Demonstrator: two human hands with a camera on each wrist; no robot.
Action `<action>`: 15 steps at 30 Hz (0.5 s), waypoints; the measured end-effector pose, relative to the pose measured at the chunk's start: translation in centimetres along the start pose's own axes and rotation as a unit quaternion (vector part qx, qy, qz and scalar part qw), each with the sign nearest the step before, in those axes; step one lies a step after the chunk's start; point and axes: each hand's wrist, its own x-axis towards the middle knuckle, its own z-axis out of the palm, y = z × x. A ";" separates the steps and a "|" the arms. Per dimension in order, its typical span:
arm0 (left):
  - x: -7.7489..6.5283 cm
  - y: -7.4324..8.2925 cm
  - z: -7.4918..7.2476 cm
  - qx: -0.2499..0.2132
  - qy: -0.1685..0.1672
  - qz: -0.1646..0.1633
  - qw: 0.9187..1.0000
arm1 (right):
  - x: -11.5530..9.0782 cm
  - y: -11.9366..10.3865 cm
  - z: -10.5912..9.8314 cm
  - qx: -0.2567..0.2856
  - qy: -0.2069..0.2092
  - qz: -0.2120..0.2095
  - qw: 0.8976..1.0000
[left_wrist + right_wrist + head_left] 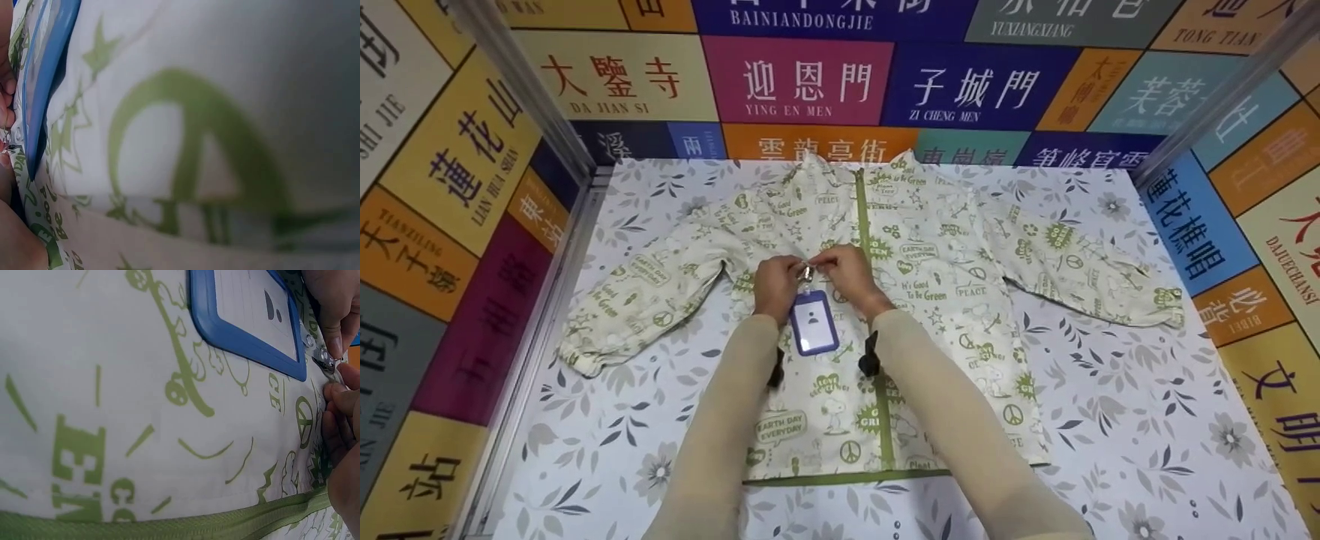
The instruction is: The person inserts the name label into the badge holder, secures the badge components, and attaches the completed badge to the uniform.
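Observation:
A white jacket (937, 300) with green print and a green zipper lies spread flat, sleeves out to both sides. On its left chest rests a blue-framed badge holder (814, 322) with a white card inside. A metal clip (324, 357) on a short strap joins the holder's top and sits at the jacket cloth. My left hand (780, 283) pinches this clip between thumb and finger. Right beside it, my right hand (849, 274) pinches a bit of the jacket's cloth at the clip. In the left wrist view, the badge holder (48, 79) appears edge-on, close to the fingers.
Under the jacket is a tabletop (660, 420) covered in white leaf-and-flower print. Panels with coloured lettered blocks (799, 81) stand along the back and both sides. Black bows (869, 356) hang at my sleeve cuffs, over the jacket.

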 end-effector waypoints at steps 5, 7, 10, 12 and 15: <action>-0.1 -0.1 0.0 -0.004 0.013 0.014 1.000 | 0.0 -0.1 -0.1 -0.016 -0.003 -0.012 1.000; -0.1 0.0 0.0 -0.009 0.013 0.015 1.000 | 0.0 -0.1 -0.1 -0.018 0.000 -0.011 1.000; -0.1 0.1 0.0 -0.012 0.004 0.005 1.000 | -0.2 0.0 0.0 -0.009 0.004 -0.006 1.000; -0.1 0.1 -0.1 -0.009 -0.002 0.002 1.000 | -0.4 0.0 0.1 -0.006 0.004 0.004 1.000; -0.1 -0.1 -0.2 -0.002 -0.012 0.002 1.000 | -0.9 -0.3 0.5 0.005 0.002 0.029 1.000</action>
